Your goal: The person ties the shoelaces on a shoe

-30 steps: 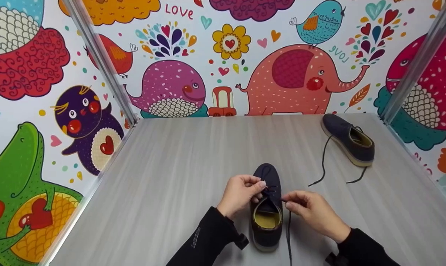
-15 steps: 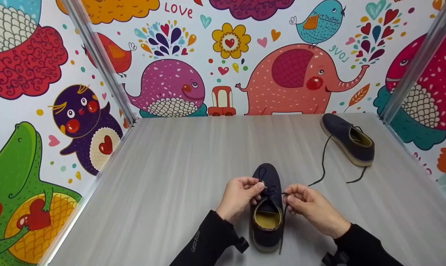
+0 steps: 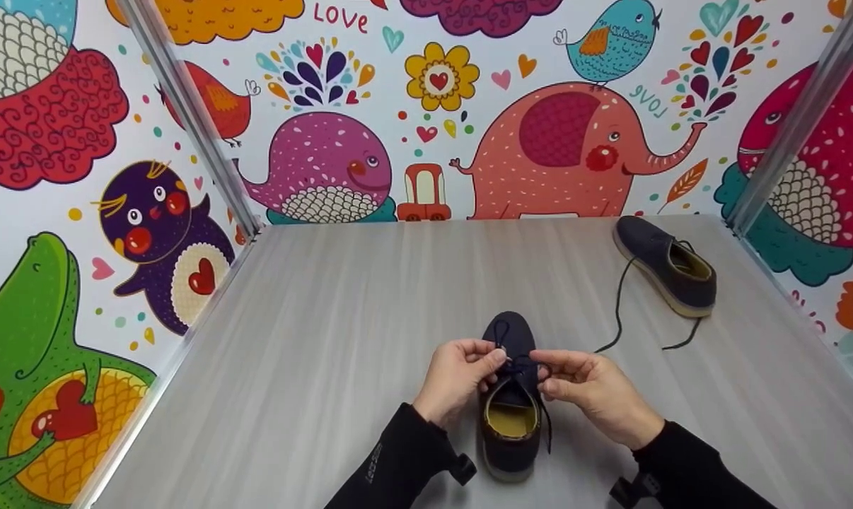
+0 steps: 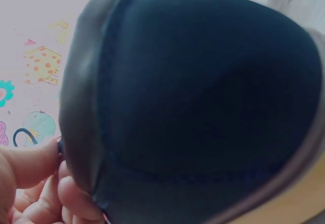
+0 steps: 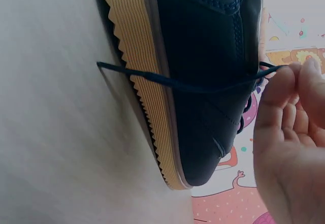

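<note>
A dark navy lace-up shoe stands in front of me with its toe pointing away. My left hand is at the left of its lacing and pinches a small loop of shoelace between thumb and index finger. On the other side my right hand pinches the second lace, whose free end hangs down along the shoe's side to the table. The left wrist view is mostly filled by the shoe's dark upper, with the loop rising above the thumb.
A matching shoe lies at the back right of the wood-grain table, its laces loose and trailing. Printed cartoon walls and metal posts enclose the table.
My right hand has come up and left, closer to the lacing, drawing the lace with it so its hanging end reaches less far down. My left hand has stayed at the loop.
</note>
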`<state>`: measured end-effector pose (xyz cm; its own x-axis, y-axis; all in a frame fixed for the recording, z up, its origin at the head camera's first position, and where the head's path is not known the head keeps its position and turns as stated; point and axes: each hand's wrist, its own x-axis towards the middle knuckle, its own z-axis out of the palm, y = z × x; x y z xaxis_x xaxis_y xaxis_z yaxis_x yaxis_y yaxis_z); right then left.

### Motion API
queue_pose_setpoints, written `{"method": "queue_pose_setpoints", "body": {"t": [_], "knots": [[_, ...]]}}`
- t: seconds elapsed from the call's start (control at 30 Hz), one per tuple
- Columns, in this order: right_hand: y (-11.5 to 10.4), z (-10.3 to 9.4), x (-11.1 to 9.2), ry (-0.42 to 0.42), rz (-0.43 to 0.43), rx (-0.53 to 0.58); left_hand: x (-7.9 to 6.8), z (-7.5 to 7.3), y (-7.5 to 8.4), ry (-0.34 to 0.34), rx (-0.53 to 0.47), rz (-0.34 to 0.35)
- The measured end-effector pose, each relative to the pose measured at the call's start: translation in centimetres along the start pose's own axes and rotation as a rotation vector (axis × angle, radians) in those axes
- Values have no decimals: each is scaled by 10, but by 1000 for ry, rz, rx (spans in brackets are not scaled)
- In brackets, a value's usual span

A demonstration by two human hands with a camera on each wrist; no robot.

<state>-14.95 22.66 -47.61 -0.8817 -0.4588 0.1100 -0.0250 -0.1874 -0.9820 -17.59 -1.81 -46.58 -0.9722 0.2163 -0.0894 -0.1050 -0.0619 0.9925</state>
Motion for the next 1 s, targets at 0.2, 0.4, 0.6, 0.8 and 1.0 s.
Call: {"method": "queue_pose_setpoints", "body": {"t": [0.2, 0.4, 0.6, 0.8, 1.0], "knots": [[-1, 5, 5, 86, 17, -50, 0, 1, -1, 2, -10, 9], [0, 11, 9, 125, 11, -11, 1, 0, -1, -11, -22, 21], [-1, 18, 13, 151, 7, -56, -1, 0, -1, -12, -31, 25], [-6, 32, 16, 294, 45, -245, -3, 0, 0, 1, -36, 26], [-10, 42, 16, 382, -15, -561, -4, 0, 1, 13, -51, 20]]}}
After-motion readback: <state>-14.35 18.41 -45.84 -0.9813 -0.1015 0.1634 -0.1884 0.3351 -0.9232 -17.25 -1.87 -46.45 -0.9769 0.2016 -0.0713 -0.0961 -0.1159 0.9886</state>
